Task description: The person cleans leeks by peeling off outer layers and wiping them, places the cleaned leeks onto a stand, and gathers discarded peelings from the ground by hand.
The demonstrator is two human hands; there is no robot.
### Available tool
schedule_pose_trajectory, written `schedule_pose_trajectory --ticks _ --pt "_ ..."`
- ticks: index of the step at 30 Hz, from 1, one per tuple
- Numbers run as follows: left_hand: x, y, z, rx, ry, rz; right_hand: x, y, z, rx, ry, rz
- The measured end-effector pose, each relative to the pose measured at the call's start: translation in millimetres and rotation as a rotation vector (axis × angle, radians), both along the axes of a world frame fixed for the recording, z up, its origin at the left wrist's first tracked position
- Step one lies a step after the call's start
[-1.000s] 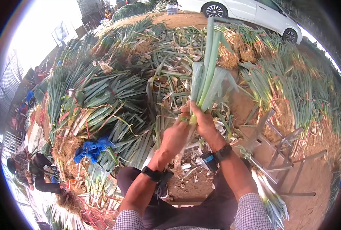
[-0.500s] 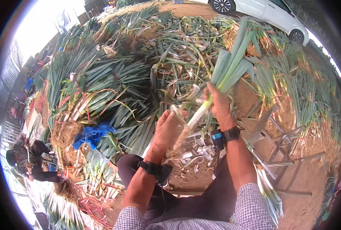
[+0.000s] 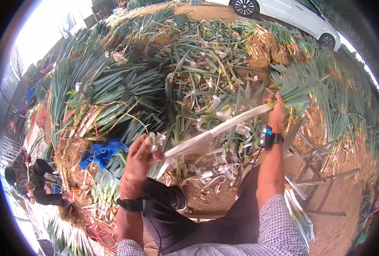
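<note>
Right of frame centre, right hand (image 3: 276, 113) has its grip closed round green onion (image 3: 234, 122); lower left of centre, left hand (image 3: 137, 160) pinches pale peelings (image 3: 157, 140), near stalk's lower end.

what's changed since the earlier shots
The right hand has carried the leek rightward, tipping its leafy top from upright to pointing right. The left hand has moved left, away from the right one, and now grips pale peel. The blue netting and metal frame stayed put.
</note>
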State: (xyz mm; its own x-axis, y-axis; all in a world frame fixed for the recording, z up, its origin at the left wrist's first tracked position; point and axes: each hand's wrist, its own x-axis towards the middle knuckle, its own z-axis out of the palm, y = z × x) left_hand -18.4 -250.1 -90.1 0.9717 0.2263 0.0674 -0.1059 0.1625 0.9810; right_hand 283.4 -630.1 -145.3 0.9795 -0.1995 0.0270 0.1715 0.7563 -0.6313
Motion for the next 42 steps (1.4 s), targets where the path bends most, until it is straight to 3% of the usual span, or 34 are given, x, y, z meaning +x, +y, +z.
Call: schedule_pose_trajectory --ticks 3,6,7,8,10,11,12,14,18,20,23,26,27,29,31,35,38,42 --pt "7 3 38 -0.077 0.025 -0.031 6 -19 -10 -0.021 0.015 -0.014" --pt "5 14 53 -0.019 0.045 0.18 21 -52 -30 -0.009 0.014 -0.051" --pt "8 33 46 -0.013 -0.017 0.096 15 -62 -24 -0.058 0.011 -0.066" --pt "12 44 34 0.168 0.11 0.149 11 -62 -22 -0.047 -0.007 -0.075" --pt "35 52 -7 0.417 0.134 -0.14 13 -64 -8 -0.043 -0.067 -0.099" --pt "47 32 -13 0.859 0.098 -0.018 0 -49 12 0.032 -0.034 -0.102" --pt "61 12 -3 0.928 0.084 -0.123 -3 -44 18 0.028 -0.156 -0.023" --pt "83 -29 -7 1.012 -0.025 -0.223 -8 -30 37 0.152 -0.155 0.082" --pt "98 -79 -19 0.771 0.111 -0.441 -20 -1 65 0.297 -0.191 0.257" --pt "87 -92 -43 0.632 -0.081 -0.339 -33 7 76 0.22 -0.203 0.28" --pt "74 -103 -60 1.003 -0.139 0.022 -34 5 53 0.175 -0.089 0.229" --pt "68 -106 -75 1.151 -0.342 0.142 -40 1 45 0.137 0.14 0.037" --pt "64 -108 -78 1.189 -0.335 0.128 -49 0 51 0.094 0.181 -0.005" --pt "56 -117 -74 1.031 -0.226 -0.037 -60 3 62 0.01 0.233 -0.066" --pt "49 -122 -65 0.797 -0.152 -0.179 -49 -7 55 0.017 0.176 -0.039" --pt "45 -123 -52 0.648 -0.165 -0.239 -45 -14 54 0.13 0.072 0.064" --pt "45 -119 -49 0.855 -0.204 -0.258 -41 -7 52 0.147 0.103 0.083" --pt "48 -121 -46 1.026 -0.014 -0.378 -44 -2 54 0.057 0.221 0.02"
